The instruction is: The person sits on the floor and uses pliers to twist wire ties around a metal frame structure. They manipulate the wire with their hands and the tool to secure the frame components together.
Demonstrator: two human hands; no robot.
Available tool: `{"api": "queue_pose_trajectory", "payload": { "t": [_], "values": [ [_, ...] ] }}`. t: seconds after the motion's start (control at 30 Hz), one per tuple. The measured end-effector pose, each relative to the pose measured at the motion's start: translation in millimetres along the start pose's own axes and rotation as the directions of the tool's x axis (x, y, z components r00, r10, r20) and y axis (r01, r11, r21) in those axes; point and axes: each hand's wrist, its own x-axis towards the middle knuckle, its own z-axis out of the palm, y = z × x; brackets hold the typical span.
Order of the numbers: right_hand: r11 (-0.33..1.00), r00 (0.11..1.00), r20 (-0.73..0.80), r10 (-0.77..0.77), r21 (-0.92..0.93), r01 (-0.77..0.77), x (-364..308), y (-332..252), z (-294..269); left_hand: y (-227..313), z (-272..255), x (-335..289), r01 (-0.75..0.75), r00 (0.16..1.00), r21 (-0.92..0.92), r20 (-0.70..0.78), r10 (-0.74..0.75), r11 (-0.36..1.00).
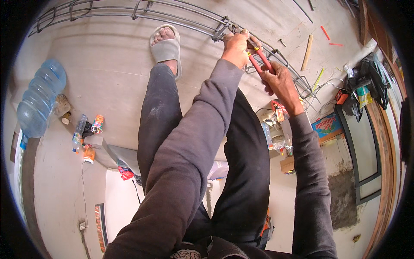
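Note:
A long cage of grey steel rebar (181, 22) crosses the upper part of the head view, curving from the far left down to the right. My right hand (279, 82) is closed around the red handles of a pair of pliers (260, 61), which have yellow bands near the pivot. Their head points up and left toward a joint of the cage. Close to that joint, my left hand (235, 48) has its fingers closed beside the pliers' head; what they pinch is hidden. My sandalled left foot stands just below the bars.
A wooden stick (307, 52) and red straw-like pieces (325, 33) lie on the floor to the right. Farther right are black plastic bags (371, 80) and a blue box (326, 126). On the left are a large water jug (41, 97) and a small bottle (79, 131).

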Motion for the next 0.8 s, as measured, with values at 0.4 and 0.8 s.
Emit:
{"api": "queue_pose_trajectory", "payload": {
  "t": [0.4, 0.8],
  "values": [
    [0.772, 0.881, -0.338, -0.331, -0.634, 0.047, 16, -10, 6, 3, 4, 12, 0.105, 0.993, -0.102, 0.073, -0.098, 0.989],
    [0.569, 0.748, 0.664, 0.002, 0.614, -0.547, 34, 18, -15, 9, -26, 1, 0.124, 0.935, 0.001, 0.334, -0.117, 0.992]
  ]
}}
